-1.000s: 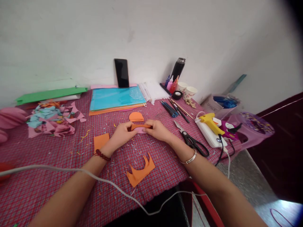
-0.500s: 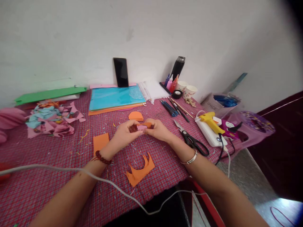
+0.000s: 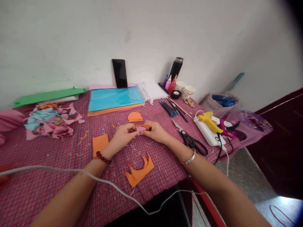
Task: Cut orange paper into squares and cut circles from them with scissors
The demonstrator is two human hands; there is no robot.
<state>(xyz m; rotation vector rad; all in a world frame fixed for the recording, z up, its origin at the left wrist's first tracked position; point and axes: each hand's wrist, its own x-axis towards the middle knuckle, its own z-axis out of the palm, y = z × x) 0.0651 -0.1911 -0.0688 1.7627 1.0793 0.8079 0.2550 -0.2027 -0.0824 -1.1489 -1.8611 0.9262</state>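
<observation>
Between both hands, a small pink paper piece [image 3: 141, 129] is held together with an orange paper piece [image 3: 147, 127] behind it. My left hand [image 3: 124, 134] pinches the left end, and my right hand [image 3: 155, 132] grips the right end; fingertips cover parts of both. Just beyond the hands lies a stack of orange half-round paper pieces [image 3: 135, 117]. An orange rectangle of paper [image 3: 100, 144] rests by my left wrist. Nearer to me is a jagged orange offcut [image 3: 140, 171] with curved cut-outs.
Black-handled scissors [image 3: 193, 142] lie beside my right forearm. A yellow glue gun [image 3: 210, 122] rests on a white power strip further right. Paper scraps [image 3: 50, 123] are heaped at left. A white cable [image 3: 109, 182] crosses over my left forearm. A phone [image 3: 120, 73] leans against the wall.
The hands keep hold of the pink and orange paper, with slight finger shifts; more of the pink face shows. The whole view has shifted slightly.
</observation>
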